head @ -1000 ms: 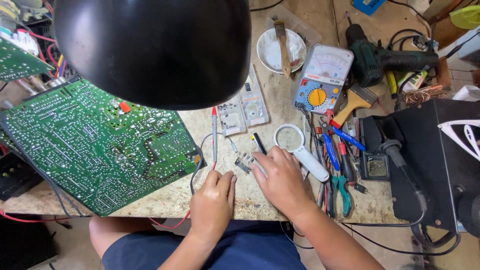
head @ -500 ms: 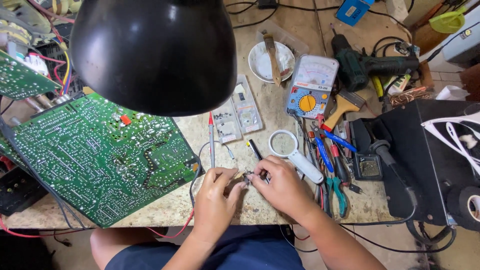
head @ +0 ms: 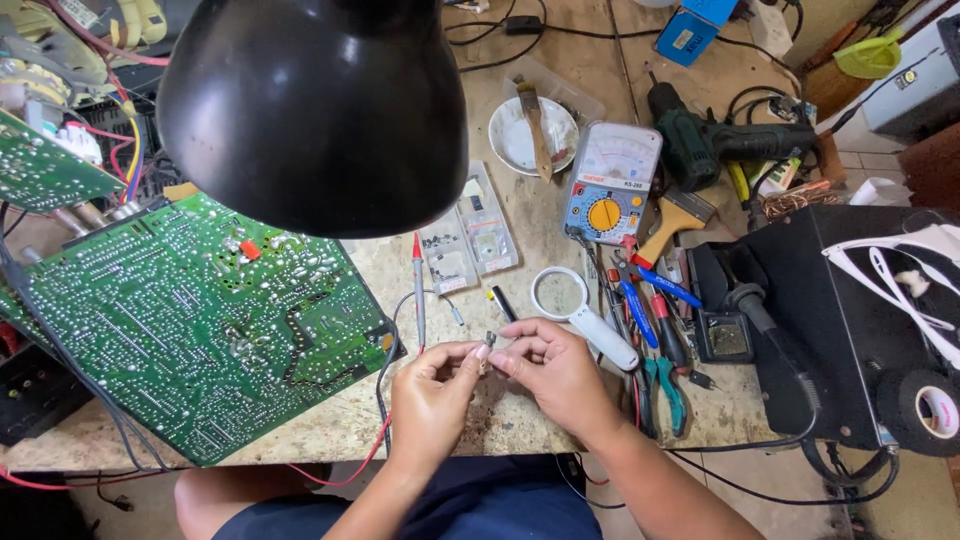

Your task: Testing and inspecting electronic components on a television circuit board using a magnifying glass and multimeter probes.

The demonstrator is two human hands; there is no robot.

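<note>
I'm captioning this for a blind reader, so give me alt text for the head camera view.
Both hands, left hand and right hand, pinch a small electronic part between fingertips over a cluttered workbench. A large green circuit board lies to the left under a black lamp shade; a magnifying glass and analog multimeter sit beyond.

You look down on a worn, pale, stained tabletop (head: 560, 215) crowded with tools and wires; a black dome lamp shade (head: 315, 110) hangs close over it at upper left; pale floor tiles (head: 770, 490) show past the near edge at lower right.
</note>
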